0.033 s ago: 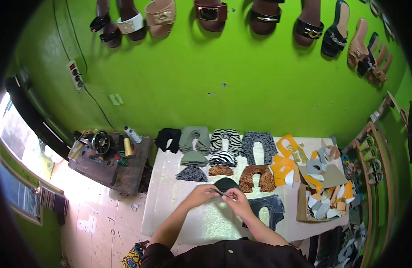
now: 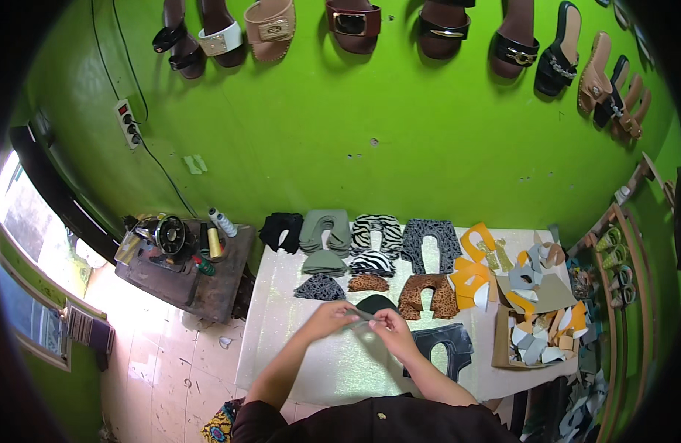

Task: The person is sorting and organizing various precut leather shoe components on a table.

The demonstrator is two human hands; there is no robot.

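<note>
Over the front middle of the table, my left hand [image 2: 328, 320] and my right hand [image 2: 392, 329] pinch a thin, narrow grey-green shoe-upper piece [image 2: 361, 314] stretched between them. Fingers hide both its ends. Just behind lies a black curved piece [image 2: 376, 303]. To the right of my right hand rests a dark U-shaped piece [image 2: 452, 347]. Farther back are stacks of cut pieces: black [image 2: 280, 225], grey-green U-shapes [image 2: 314, 229], grey-green half-rounds [image 2: 324, 264], zebra-print [image 2: 384, 232], grey spotted [image 2: 449, 247] and brown leopard-print [image 2: 412, 299].
A cardboard box [image 2: 503, 343] of scraps stands at the table's right, beside yellow cut-outs [image 2: 469, 284]. To the left, a sewing machine [image 2: 170, 235] and thread spools [image 2: 222, 221] sit on a dark stand. Sandals [image 2: 351, 29] hang on the green wall [image 2: 281, 148].
The grey-green piece shows more of its flat face between my fingers, and my left fingers have shifted slightly. The whole view has moved a little; the table items lie as before.
</note>
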